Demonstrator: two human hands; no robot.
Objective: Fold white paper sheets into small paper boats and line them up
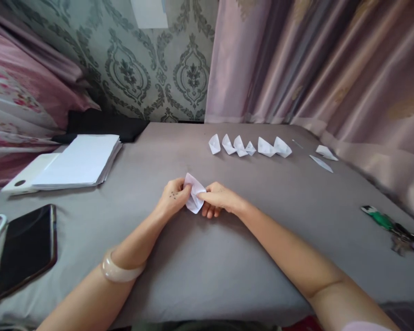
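A small piece of folded white paper is held between my two hands, over the middle of the grey cloth-covered surface. My left hand pinches its left edge, thumb on top. From the other side my right hand grips the right edge, its thumb pressing into the fold and its fingers curled beneath. The underside of the paper is hidden. Beyond my hands stands a row of several folded paper boats, all white.
On the left, a stack of white paper lies partly over a flat white device, with a dark phone nearer. To the right are another folded paper, a thin white paper piece and keys with a green item.
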